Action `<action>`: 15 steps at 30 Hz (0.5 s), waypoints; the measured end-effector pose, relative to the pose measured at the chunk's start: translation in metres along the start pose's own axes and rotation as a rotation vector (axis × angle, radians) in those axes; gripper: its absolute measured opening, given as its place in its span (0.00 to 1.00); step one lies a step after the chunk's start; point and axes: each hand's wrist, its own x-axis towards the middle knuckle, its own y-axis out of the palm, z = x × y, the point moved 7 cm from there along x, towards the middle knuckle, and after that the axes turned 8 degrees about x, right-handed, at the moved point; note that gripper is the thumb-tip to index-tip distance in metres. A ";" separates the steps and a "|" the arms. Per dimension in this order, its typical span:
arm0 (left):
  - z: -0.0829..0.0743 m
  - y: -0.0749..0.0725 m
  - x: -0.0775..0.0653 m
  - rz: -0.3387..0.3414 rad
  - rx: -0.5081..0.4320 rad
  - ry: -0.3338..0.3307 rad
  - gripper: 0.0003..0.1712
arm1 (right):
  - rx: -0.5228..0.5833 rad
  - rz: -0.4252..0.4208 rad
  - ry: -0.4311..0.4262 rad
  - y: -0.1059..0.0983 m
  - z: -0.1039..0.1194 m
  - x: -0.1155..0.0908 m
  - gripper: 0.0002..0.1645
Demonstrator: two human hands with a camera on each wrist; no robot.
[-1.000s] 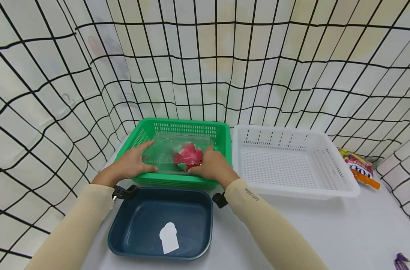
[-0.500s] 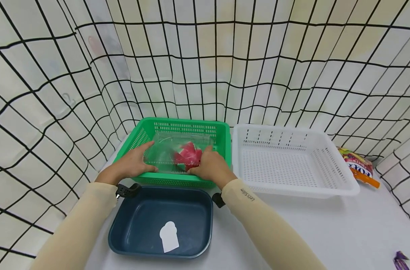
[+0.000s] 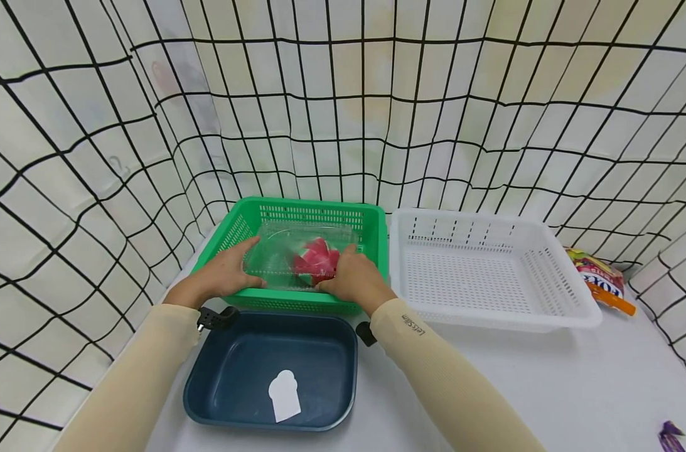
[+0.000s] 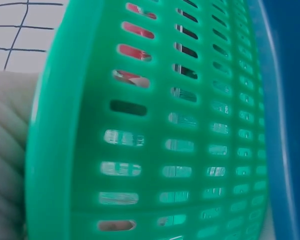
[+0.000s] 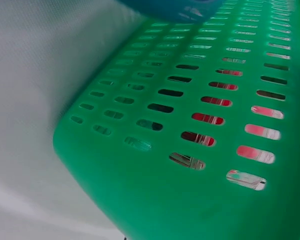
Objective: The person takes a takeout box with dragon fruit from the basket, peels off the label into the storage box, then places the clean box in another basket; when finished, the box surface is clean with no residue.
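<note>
A clear plastic box (image 3: 275, 254) lies inside the green basket (image 3: 303, 303), with a crumpled red item (image 3: 317, 258) showing through its right half. My left hand (image 3: 221, 274) holds the box's left end, thumb at the near side and fingers toward the far side. At the opposite end my right hand (image 3: 358, 278) grips it, its fingertips partly hidden. Both wrist views look at the basket's slotted wall from outside, and red shows through the slots. A strip of my left palm (image 4: 10, 150) borders the basket rim in the left wrist view.
In front of the green basket stands a dark blue tray (image 3: 224, 351) with a white cut-out shape (image 3: 285, 397) in it. To the right is a white basket (image 3: 467, 276). A colourful snack bag (image 3: 599, 279) lies beyond it, against the black wire mesh (image 3: 393, 132).
Both wrists have shifted slightly inward. The hands stay on the box's two ends, and the box and red item show almost no movement.
</note>
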 end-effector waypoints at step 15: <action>-0.003 -0.002 -0.001 0.007 0.017 0.009 0.62 | -0.025 0.002 0.012 0.000 -0.001 0.001 0.75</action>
